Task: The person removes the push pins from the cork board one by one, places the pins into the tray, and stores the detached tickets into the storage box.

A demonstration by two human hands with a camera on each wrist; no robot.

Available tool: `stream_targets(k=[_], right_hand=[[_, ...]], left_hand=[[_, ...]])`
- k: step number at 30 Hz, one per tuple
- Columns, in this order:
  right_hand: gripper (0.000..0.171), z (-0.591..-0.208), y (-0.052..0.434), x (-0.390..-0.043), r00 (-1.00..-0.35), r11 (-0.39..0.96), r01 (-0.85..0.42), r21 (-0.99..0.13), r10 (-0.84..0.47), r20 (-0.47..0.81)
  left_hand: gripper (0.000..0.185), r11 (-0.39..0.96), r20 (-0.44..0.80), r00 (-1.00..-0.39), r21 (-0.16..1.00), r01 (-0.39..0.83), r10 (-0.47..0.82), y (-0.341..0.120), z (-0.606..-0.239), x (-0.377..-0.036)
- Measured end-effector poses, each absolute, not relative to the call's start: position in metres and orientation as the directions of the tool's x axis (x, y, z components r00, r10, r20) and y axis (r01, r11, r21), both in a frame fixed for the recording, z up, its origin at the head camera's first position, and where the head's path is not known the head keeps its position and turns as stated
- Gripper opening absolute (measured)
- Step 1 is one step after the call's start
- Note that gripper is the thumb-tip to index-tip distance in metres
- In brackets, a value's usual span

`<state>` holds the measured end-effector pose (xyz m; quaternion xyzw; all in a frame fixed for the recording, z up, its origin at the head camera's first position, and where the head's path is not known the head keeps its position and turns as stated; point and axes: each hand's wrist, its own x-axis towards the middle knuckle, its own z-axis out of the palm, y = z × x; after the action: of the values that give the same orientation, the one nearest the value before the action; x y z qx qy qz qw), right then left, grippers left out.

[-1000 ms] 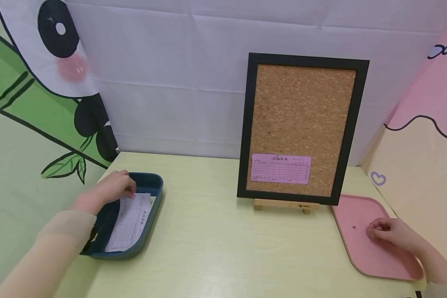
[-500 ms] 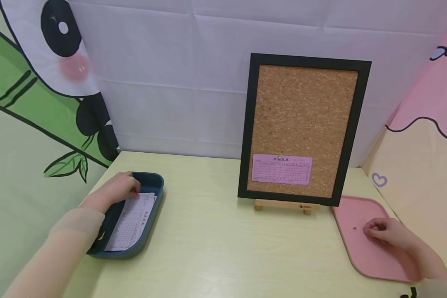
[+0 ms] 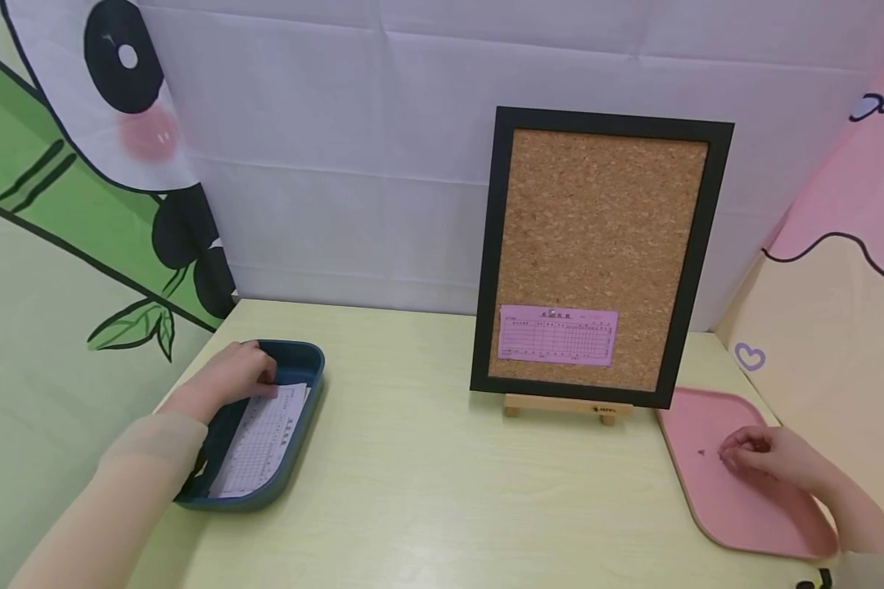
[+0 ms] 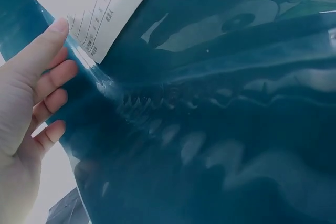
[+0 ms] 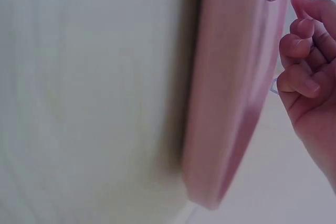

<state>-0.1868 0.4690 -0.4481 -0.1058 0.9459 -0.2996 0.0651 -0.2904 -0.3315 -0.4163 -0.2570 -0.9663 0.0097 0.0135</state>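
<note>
My left hand [image 3: 237, 376] reaches into a dark blue tray [image 3: 313, 409] at the left. Its thumb meets the near edge of a white printed form [image 3: 261, 442] lying there; in the left wrist view the thumb [image 4: 55, 30] is beside the form's corner [image 4: 94, 35] and the other fingers bend loosely. Over a pink tray [image 3: 714, 511] at the right, my right hand [image 3: 777, 458] has curled fingers with thumb and forefinger tips together. Whatever may be between them is hidden. A small pin-like thing [image 3: 701, 451] sits on that tray, just left of the fingertips.
A black-framed cork board [image 3: 597, 229] leans on a small wooden easel [image 3: 567, 402] at the back. A pink printed form [image 3: 557, 335] is pinned low on it. The pale table [image 3: 412, 466] stretches between the two trays; a white cloth [image 3: 339, 164] hangs behind.
The left hand has shifted slightly right over the form, with its thumb now lower on the paper. My right hand has moved a little left, towards the small thing on the pink tray.
</note>
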Motion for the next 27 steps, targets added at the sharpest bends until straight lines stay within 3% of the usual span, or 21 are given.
stream_targets(k=[10, 18, 27], right_hand=[[0.014, -0.422, 0.465, -0.180, -0.973, 0.781, -0.209, -0.588, -0.229, 0.042], [0.008, -0.398, 0.458, -0.179, -0.970, 0.799, -0.243, -0.550, -0.206, 0.130], [0.008, -0.377, 0.446, -0.176, -0.952, 0.835, -0.259, -0.486, -0.134, 0.277]], left_hand=[[0.016, 0.897, 0.088, -0.893, -0.007, 0.442, 0.441, -0.326, -0.399, -0.283], [0.030, 0.907, 0.178, -0.894, 0.018, 0.421, 0.412, -0.311, -0.376, -0.274], [0.037, 0.929, 0.218, -0.925, 0.136, 0.345, 0.311, -0.295, -0.354, -0.257]])
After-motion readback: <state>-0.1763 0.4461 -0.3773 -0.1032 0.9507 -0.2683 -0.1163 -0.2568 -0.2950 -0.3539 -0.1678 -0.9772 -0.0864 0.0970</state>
